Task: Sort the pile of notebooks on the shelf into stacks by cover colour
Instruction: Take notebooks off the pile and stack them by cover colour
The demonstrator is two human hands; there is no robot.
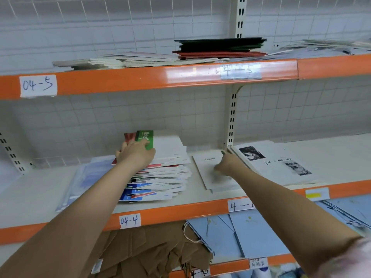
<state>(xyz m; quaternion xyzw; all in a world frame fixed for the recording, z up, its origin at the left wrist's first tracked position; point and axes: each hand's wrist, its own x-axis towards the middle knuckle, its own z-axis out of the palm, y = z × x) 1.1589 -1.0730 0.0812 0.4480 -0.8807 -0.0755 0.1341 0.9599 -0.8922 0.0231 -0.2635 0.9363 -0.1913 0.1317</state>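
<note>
A messy pile of notebooks with red, blue and green cover strips lies on the middle shelf, labelled 04-4. My left hand lies on top of the pile, its fingers on the green-covered notebook; a red one peeks out behind it. My right hand rests on a white notebook lying to the right of the pile, fingers curled, seemingly holding its right edge.
White booklets with black photos lie right of the upright post. The top shelf holds dark green and red notebooks and pale ones. Clear plastic sleeves lie left of the pile. Brown and blue paper bags sit below.
</note>
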